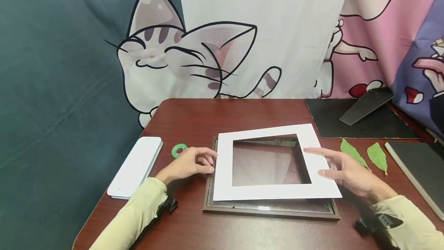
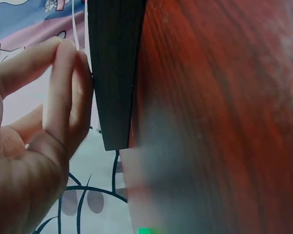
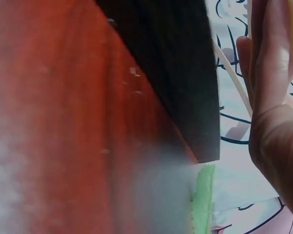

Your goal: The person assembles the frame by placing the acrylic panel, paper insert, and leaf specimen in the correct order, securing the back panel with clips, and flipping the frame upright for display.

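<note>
Lying across a dark brown picture frame near the front middle of the table: a white mat board, sitting slightly askew and overhanging the frame's left and right edges.

Left hand: touching the mat's left edge with its fingertips, index finger stretched out, the other fingers loosely bent; in the left wrist view the fingers are lying close together against the dark frame edge.

Right hand: reaching over the mat's right border, index finger and thumb extended and spread apart; whether the thumb is tucking under the mat edge, cannot tell.

Also sitting on the table:
- green tape roll, just left of the left hand
- white flat case, further left, near the table edge
- two green leaves, just right of the right hand
- black backing board with its stand flap raised, at the far right
- black notebook, at the right edge
</note>
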`<state>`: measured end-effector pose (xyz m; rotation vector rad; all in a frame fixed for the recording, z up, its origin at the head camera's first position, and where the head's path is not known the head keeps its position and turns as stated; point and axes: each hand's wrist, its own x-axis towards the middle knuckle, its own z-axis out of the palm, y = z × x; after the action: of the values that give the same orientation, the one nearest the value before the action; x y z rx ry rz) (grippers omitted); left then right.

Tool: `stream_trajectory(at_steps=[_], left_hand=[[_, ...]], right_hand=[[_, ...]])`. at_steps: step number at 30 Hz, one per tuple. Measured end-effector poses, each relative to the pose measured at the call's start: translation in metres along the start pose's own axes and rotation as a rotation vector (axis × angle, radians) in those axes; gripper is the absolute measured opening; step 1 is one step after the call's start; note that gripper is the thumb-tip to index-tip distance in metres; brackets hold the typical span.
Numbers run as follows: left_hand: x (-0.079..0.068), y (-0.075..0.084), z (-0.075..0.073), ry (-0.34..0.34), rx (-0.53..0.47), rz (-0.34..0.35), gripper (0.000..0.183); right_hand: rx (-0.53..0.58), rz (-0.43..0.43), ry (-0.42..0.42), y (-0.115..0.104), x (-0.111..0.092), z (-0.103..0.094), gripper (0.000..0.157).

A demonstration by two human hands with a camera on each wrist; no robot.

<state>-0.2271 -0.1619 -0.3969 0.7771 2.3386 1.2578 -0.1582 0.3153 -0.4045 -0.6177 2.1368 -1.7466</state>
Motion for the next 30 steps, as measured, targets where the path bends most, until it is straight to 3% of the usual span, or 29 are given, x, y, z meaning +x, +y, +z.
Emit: stream_trajectory(at_steps=[6,16,22,25,30], left_hand=[[-0.001,-0.003,0.000,0.042,0.029,-0.003,0.044],[-0.004,-0.003,0.003,0.053,0.111,0.018,0.046],[-0.006,-0.004,0.003,0.035,0.098,0.016,0.041],[-0.006,-0.005,0.003,0.029,0.112,0.007,0.039],[-0.007,-0.005,0.006,0.035,0.127,-0.025,0.039]], right_hand=[[0.095,0.067,-0.021,0.004,-0.004,0.003,0.061],[0.114,0.103,-0.060,-0.003,-0.004,0.008,0.060],[-0.173,0.126,0.005,-0.007,-0.001,0.015,0.057],[-0.280,0.120,-0.012,-0.010,0.001,0.018,0.058],[-0.442,0.041,-0.025,-0.012,0.005,0.021,0.054]])
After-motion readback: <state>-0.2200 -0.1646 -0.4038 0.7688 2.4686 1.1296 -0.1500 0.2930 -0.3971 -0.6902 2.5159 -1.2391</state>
